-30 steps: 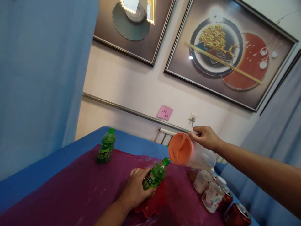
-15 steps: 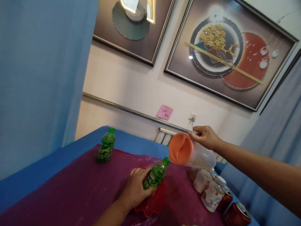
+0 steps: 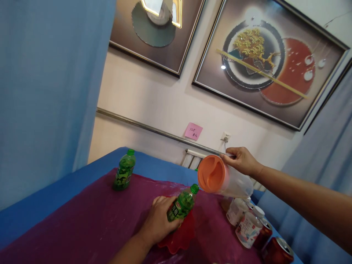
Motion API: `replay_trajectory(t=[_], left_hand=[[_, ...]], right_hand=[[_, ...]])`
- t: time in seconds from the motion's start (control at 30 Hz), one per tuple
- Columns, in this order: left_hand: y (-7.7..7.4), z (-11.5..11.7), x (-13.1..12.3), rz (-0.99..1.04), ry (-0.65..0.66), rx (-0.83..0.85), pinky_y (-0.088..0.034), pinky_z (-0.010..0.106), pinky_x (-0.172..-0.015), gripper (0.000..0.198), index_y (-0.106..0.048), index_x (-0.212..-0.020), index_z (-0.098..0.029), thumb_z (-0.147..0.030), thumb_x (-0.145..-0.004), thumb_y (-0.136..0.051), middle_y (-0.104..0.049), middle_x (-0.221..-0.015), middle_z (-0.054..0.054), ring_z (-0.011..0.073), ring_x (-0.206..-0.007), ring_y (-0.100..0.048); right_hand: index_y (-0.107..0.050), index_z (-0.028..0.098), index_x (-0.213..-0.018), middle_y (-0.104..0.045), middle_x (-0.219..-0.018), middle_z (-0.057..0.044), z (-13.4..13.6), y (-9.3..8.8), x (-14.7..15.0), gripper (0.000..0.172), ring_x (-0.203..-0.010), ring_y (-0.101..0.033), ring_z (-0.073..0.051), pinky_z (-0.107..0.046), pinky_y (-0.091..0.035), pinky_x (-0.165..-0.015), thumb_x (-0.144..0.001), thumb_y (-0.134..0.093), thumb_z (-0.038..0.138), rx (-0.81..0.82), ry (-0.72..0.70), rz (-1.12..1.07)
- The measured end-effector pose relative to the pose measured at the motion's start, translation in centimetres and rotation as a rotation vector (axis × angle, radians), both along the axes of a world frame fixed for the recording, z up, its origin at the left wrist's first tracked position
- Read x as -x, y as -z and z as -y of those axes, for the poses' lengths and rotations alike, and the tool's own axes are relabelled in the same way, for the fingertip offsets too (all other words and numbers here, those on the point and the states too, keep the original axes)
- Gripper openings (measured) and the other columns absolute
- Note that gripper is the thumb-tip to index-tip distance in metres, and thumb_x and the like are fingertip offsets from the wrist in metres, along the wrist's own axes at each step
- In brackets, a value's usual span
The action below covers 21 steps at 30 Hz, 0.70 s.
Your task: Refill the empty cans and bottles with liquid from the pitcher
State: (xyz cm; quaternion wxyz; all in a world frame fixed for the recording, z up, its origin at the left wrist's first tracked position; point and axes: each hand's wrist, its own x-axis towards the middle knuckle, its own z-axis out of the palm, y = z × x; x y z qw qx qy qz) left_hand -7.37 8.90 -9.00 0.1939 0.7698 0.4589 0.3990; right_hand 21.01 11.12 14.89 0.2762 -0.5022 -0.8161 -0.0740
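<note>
My left hand (image 3: pixel 161 220) is wrapped round a green-labelled plastic bottle (image 3: pixel 182 204), tilted with its top leaning right. Beneath that bottle is a red scalloped dish (image 3: pixel 183 236), partly hidden by the hand. My right hand (image 3: pixel 242 160) grips the handle of a clear plastic pitcher (image 3: pixel 236 183) with an orange lid (image 3: pixel 210 174). The pitcher is tipped on its side, its lid facing left and towards me, just above and right of the bottle's green cap. Whether any liquid leaves the pitcher, I cannot tell.
Another green bottle (image 3: pixel 125 170) stands at the back left of the purple table cover (image 3: pixel 90 216). On the right are white-capped bottles (image 3: pixel 249 229) and red cans (image 3: pixel 277 251). Behind the table are a metal rail (image 3: pixel 154 129) and a wall socket (image 3: pixel 226 137); a blue curtain (image 3: pixel 52 91) hangs left.
</note>
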Motion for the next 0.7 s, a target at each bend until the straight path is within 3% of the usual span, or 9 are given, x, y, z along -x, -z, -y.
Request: replay_trajectory(t=[0.7], left_hand=[[0.19,0.1,-0.02,0.004,-0.013,0.0,-0.037,0.04,-0.099,0.06,-0.065,-0.122,-0.025,-0.026,-0.063,-0.079,-0.071,-0.108,0.003,0.0266,-0.104,-0.059]], right_hand=[[-0.032,0.023,-0.056,-0.027,-0.053,0.005,0.09,-0.08,0.06,0.046,-0.051,-0.027,-0.01,-0.026,-0.02,-0.049,-0.084,-0.054,0.051,0.01,-0.005,0.005]])
